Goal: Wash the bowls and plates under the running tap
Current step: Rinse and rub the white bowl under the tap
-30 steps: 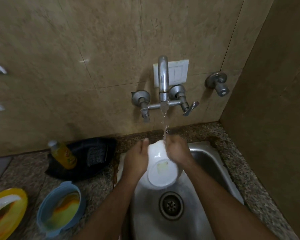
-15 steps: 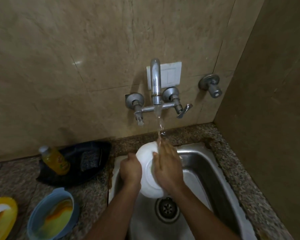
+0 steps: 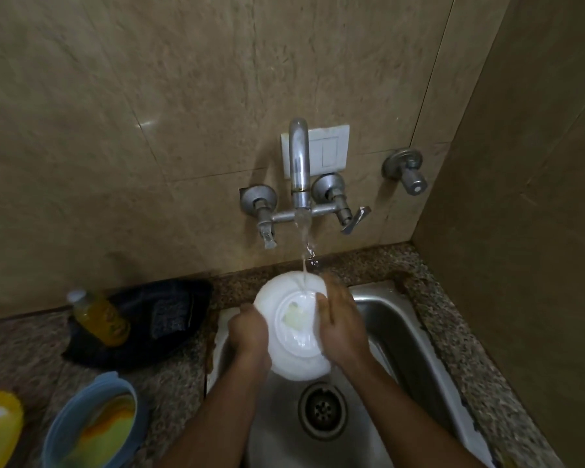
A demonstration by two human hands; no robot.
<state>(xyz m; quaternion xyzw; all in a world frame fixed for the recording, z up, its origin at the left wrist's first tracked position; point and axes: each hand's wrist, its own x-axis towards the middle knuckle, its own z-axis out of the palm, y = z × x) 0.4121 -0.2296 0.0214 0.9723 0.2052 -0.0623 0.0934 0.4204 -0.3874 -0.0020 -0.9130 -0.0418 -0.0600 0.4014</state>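
Under tap (image 3: pixel 299 170), bowl (image 3: pixel 293 336) — between both hands' fingers (image 3: pixel 323 298)

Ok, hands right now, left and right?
Left hand: grips the bowl at its rim.
Right hand: open, fingers flat against the bowl.

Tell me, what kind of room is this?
Probably a kitchen: a steel sink set in a speckled stone counter, a running tap on the tiled wall, and dirty dishes like the blue bowl.

beige tiled walls (image 3: pixel 149 96), granite counter (image 3: pixel 453 332)
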